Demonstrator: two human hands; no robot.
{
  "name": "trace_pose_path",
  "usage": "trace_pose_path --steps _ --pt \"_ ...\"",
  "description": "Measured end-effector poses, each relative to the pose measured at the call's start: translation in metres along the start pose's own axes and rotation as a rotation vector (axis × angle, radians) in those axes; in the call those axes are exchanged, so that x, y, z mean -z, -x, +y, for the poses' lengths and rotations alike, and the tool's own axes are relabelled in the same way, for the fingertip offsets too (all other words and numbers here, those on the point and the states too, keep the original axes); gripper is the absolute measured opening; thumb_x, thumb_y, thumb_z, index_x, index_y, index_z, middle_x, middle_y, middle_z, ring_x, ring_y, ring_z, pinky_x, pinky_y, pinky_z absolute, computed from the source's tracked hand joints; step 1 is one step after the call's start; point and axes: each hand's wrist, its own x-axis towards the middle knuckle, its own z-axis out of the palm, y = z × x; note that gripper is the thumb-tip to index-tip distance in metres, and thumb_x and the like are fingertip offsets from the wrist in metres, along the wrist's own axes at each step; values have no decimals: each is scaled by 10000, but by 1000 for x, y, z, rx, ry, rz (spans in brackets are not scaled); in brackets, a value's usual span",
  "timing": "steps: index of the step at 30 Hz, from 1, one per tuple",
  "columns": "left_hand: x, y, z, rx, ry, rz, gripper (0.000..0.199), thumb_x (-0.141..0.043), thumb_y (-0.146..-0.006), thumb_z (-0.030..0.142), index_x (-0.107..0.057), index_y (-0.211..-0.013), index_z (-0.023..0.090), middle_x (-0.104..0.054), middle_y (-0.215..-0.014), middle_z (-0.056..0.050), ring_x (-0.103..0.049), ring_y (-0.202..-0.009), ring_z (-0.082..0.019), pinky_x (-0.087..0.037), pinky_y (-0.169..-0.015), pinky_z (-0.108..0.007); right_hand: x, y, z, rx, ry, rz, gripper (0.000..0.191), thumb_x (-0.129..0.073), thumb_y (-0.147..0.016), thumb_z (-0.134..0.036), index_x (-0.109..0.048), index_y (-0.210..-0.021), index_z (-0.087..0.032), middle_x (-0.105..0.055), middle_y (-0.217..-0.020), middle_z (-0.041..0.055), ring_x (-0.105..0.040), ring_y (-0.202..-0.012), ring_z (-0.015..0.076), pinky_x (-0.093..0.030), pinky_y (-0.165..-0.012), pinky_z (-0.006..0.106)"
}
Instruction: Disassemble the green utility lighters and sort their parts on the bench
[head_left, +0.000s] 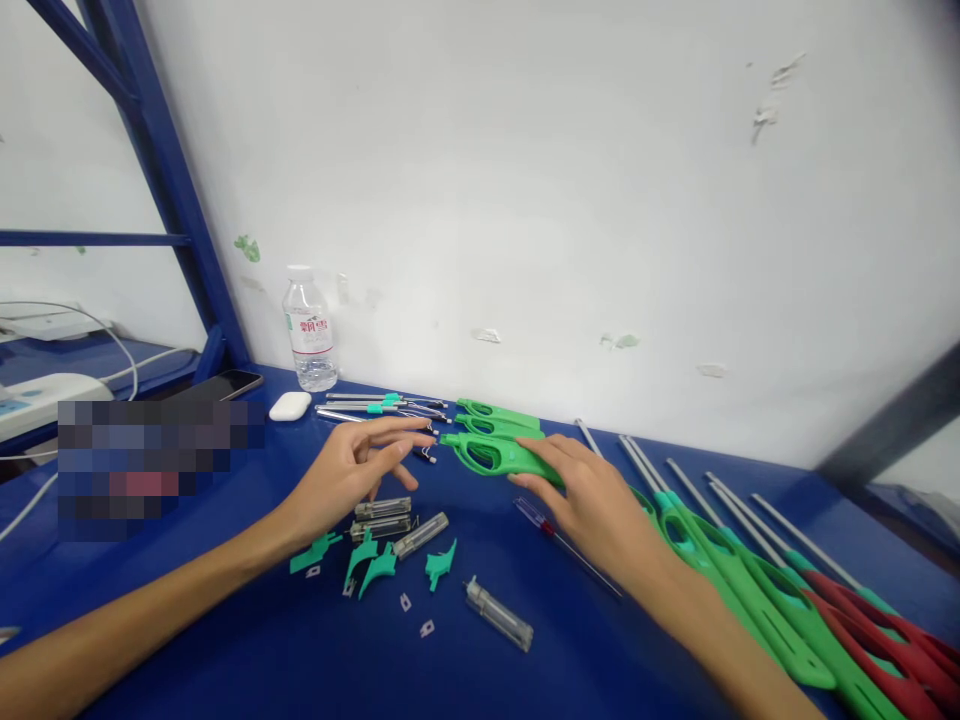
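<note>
My right hand (pixel 581 490) has its thumb and fingers closed on the back end of a green plastic casing (pixel 506 456), whose looped end points left. Two more green casings (pixel 499 418) lie just behind it. To the left, my left hand (pixel 356 470) hangs with fingers apart and nothing in it, near metal rods (pixel 367 408) with black ends. Below it are clear fuel tubes (pixel 381 525), teal triggers (pixel 377 568) and small metal clips (pixel 406 602). One more clear tube (pixel 501 615) lies nearer. A screwdriver (pixel 566 545) rests beside my right hand.
Green lighters (pixel 750 590) and red lighters (pixel 870 635) with metal rods fill the right side. A water bottle (pixel 309 330), a white case (pixel 290 406) and a phone (pixel 225 384) stand or lie at the back left. A white wall rises behind the blue table (pixel 300 660).
</note>
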Motion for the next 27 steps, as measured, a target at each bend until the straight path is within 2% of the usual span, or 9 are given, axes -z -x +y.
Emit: trace_pose_path --steps 2,5,14,22,27 --pt "1 0 0 -3 0 2 519 -644 -933 565 -693 -1279 181 -734 -1292 -181 -786 -718 -213 -405 -424 -200 -4 0 10 -28 37 -11 307 -644 -1040 -369 -602 -1316 -240 -703 -1206 98 -674 -1109 332 -542 -929 491" --pt "3 0 -1 -10 0 -7 498 -641 -936 556 -708 -1234 163 -738 -1280 -188 -786 -707 -212 -404 -425 -196 -10 2 18 -53 66 -44 276 -676 -1019 -412 -574 -1212 -243 -708 -1107 86 -694 -1004 325 -546 -848 463" --pt "3 -1 -5 -25 4 -28 477 -632 -938 520 -703 -1242 160 -763 -1218 -181 -787 -697 -210 -398 -420 -188 -16 3 16 -48 82 -130 163 -645 -1044 -360 -529 -1084 -254 -692 -1003 31 -678 -859 259 -484 -727 358" --pt "3 0 -4 -20 9 -29 431 -634 -937 504 -730 -1201 177 -784 -1156 -147 -785 -685 -195 -394 -421 -174 -11 1 12 -13 78 -155 69 -541 -1086 -295 -584 -1058 -248 -681 -1043 38 -657 -982 259 -489 -832 398" --pt "1 0 -3 -20 7 -24 414 -631 -934 493 -739 -1190 186 -788 -1141 -137 -781 -675 -186 -400 -425 -176 -8 1 15 -7 100 -159 38 -621 -1037 -252 -610 -1073 -257 -667 -1079 38 -642 -1018 266 -498 -887 428"
